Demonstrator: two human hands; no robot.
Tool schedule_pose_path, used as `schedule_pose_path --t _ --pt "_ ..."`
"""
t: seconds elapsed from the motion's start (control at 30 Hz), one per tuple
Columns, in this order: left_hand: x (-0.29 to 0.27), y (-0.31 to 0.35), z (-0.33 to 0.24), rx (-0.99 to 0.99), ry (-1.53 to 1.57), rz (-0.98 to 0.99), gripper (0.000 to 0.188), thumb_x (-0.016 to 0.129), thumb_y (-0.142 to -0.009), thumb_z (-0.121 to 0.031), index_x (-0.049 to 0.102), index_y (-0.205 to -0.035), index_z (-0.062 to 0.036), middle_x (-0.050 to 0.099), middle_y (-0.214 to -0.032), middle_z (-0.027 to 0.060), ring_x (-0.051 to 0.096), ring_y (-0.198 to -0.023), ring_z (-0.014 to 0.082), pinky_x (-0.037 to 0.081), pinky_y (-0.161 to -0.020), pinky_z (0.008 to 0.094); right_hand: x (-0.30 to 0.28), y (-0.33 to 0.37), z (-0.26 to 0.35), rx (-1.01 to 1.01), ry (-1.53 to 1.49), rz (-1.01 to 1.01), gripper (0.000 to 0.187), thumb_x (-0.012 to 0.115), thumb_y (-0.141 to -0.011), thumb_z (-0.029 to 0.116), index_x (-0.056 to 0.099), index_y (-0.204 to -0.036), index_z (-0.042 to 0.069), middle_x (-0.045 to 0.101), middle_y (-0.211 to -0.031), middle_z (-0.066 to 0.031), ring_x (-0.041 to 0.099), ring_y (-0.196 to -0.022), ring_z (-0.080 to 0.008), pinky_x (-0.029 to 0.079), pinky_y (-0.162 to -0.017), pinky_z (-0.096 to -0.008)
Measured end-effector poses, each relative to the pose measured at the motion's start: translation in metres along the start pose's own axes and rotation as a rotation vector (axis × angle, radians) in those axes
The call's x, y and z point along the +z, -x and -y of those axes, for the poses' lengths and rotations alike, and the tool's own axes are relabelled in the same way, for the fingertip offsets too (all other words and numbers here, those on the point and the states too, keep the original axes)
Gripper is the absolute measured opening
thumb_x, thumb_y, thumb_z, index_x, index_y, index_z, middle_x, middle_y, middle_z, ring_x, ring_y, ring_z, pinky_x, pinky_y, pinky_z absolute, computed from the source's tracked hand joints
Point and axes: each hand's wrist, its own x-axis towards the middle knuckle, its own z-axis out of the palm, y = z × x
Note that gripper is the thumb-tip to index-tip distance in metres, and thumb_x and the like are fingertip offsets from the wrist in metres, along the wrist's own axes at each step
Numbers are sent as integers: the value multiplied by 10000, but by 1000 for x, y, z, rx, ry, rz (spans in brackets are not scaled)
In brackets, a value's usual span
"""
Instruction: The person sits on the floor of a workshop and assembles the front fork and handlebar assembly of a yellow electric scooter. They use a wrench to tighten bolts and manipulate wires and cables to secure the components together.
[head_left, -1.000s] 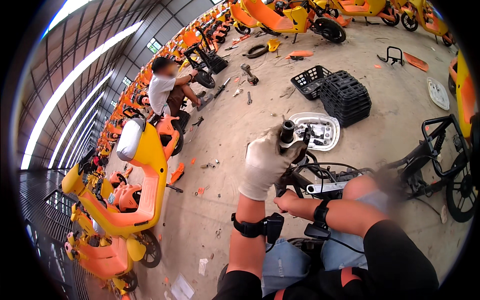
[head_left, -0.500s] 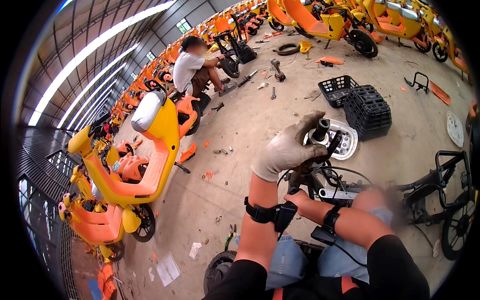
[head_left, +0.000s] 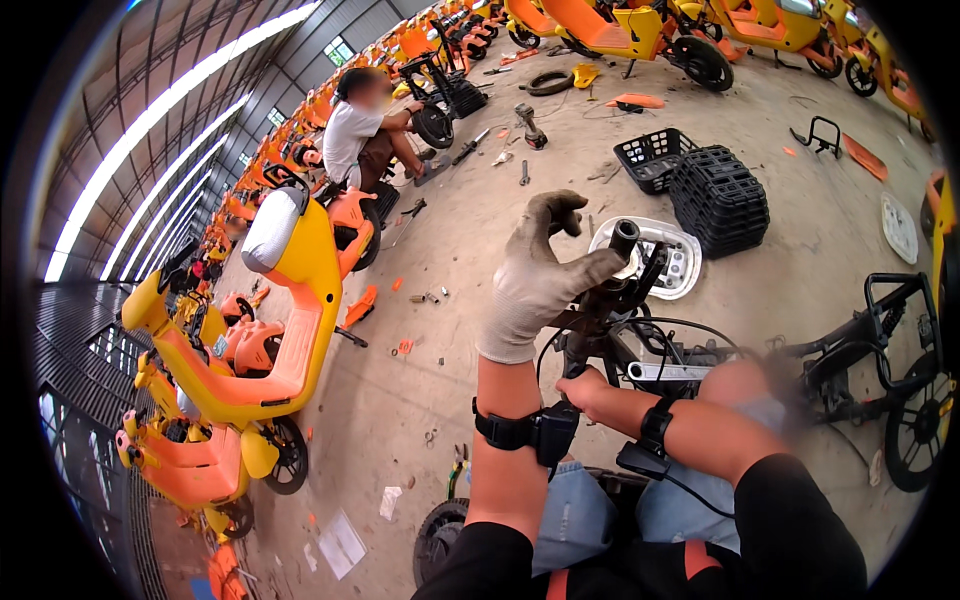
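A dark steering tube (head_left: 624, 238) stands up from the black bike frame (head_left: 815, 375) in front of me, with black cables looping around it. My left hand (head_left: 520, 285), in a grey-stained white glove, is open beside the tube's top. Its fingers curve apart in the air, and the thumb reaches the tube or lies just in front of it. Below, my bare right hand (head_left: 588, 393) is closed around the lower part of the dark tube; its fingertips are partly hidden. A silver bar (head_left: 668, 372) lies across the frame by my right forearm.
Beyond the tube are a white tray (head_left: 688, 278) of small parts, stacked black baskets (head_left: 718, 200) and a separate basket (head_left: 650, 160). A power drill (head_left: 531, 127) lies farther off. A yellow-orange scooter (head_left: 290, 340) stands left; another person (head_left: 352, 140) crouches behind it.
My left hand has let go of the tube's top, its fingers lifting and spreading to the left. The right hand keeps its grip. The whole view has shifted slightly.
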Motion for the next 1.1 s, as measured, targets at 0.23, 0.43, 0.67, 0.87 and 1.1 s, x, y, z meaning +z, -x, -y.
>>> schedule_pose_path --t 0.23,0.43,0.67,0.87,1.1 --pt "8 -2 -3 -26 264 83 688 580 -955 -560 535 -1321 21 699 -1093 159 639 -1067 219 451 -1003 334 0 -2 -2 -14 26 -15 277 730 -808 179 625 -920 -52 663 -717 -140 653 -526 -229 539 -476 -357" --pt "13 -3 -2 79 167 12 759 302 -1024 -613 530 -1315 49 682 -1166 147 623 -1109 212 408 -1054 349 0 -1 -3 18 14 -26 241 733 -795 206 626 -778 -10 638 -657 -113 599 -505 -216 476 -480 -387" --pt "13 -3 -5 -117 199 -53 779 259 -1009 -654 588 -1153 38 708 -972 151 672 -913 222 471 -967 417 5 -8 -8 22 13 -43 226 722 -800 204 615 -712 25 605 -593 -85 552 -450 -193 413 -434 -379" --pt "4 -16 28 -94 538 -189 710 298 -1030 -610 598 -1085 31 712 -951 182 669 -961 250 465 -968 404 7 -16 -15 53 -38 -26 205 727 -799 191 625 -758 17 609 -597 -94 565 -458 -202 431 -431 -376" --pt "20 -5 -10 -93 160 -93 697 290 -1048 -571 649 -1009 25 705 -922 128 664 -884 221 455 -1002 345 4 -18 -14 34 43 -7 263 729 -802 215 633 -845 -25 663 -642 -123 651 -499 -245 507 -461 -373"
